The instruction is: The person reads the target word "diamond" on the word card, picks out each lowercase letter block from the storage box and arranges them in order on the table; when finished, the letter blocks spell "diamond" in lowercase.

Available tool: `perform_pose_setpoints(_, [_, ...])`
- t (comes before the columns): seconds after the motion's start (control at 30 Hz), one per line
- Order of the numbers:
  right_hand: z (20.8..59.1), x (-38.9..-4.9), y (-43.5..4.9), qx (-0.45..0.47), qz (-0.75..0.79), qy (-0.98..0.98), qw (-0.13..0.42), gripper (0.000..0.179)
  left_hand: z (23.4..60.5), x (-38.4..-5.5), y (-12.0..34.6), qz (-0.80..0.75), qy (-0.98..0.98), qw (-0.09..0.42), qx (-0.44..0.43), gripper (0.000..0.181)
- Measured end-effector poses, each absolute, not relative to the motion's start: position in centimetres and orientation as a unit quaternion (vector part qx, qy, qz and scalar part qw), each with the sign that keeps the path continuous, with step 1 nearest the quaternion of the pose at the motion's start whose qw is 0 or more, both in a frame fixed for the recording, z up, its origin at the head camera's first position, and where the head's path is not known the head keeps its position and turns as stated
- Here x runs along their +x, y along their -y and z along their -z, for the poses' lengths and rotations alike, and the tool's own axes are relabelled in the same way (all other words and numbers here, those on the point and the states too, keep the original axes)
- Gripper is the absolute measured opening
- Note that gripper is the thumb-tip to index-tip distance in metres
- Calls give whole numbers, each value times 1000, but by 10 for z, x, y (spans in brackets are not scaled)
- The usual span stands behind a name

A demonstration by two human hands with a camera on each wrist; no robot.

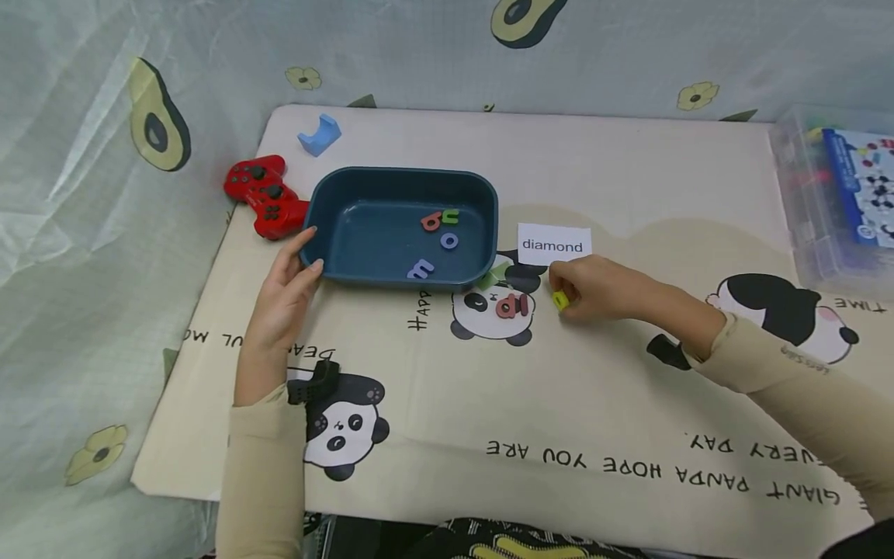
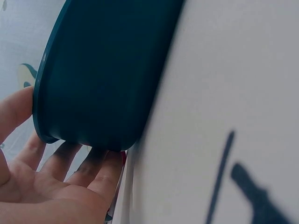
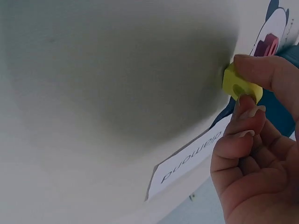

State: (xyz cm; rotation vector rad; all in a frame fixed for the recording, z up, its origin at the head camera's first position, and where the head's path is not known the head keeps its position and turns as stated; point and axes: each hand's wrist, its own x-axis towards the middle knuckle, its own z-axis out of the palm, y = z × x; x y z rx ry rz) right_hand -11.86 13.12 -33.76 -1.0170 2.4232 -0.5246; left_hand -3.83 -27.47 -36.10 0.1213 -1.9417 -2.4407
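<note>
My left hand (image 1: 279, 299) holds the left front corner of a dark teal tray (image 1: 370, 281), thumb at the rim and fingers against the outer wall (image 2: 93, 93). Between the thumb and fingertips of my right hand (image 1: 601, 287) a small yellow toy letter (image 3: 240, 84) is pinched, just over the mat. Left of it lie a red letter d (image 1: 506, 306) and a red letter i (image 1: 523, 304). A white card (image 1: 554, 243) printed "diamond" lies beyond that hand. The tray contains an orange letter (image 1: 431, 222), a green letter (image 1: 450, 217), a purple o (image 1: 449, 241) and a purple m (image 1: 421, 269).
A red game controller (image 1: 268, 198) touches or nearly touches the tray's left side. Behind it stands a light blue holder (image 1: 320, 135). At the far right sits a clear plastic box (image 1: 810, 233) with a blue printed pack (image 1: 869, 186). Panda prints cover the mat (image 1: 447, 388).
</note>
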Motion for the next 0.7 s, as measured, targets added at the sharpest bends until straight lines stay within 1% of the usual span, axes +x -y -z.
perform_pose_setpoints(0.17, [340,-115,-123,-359,206,-881,230,22,361,-39,274,781,624,10,38,48])
perform_pose_setpoints(0.4, [344,-112,-120,-366,210,-882,210,30,360,-39,274,775,630,8,44,49])
perform_pose_setpoints(0.7, [349,-112,-117,-364,213,-884,202,31,360,-39,274,772,634,13,48,51])
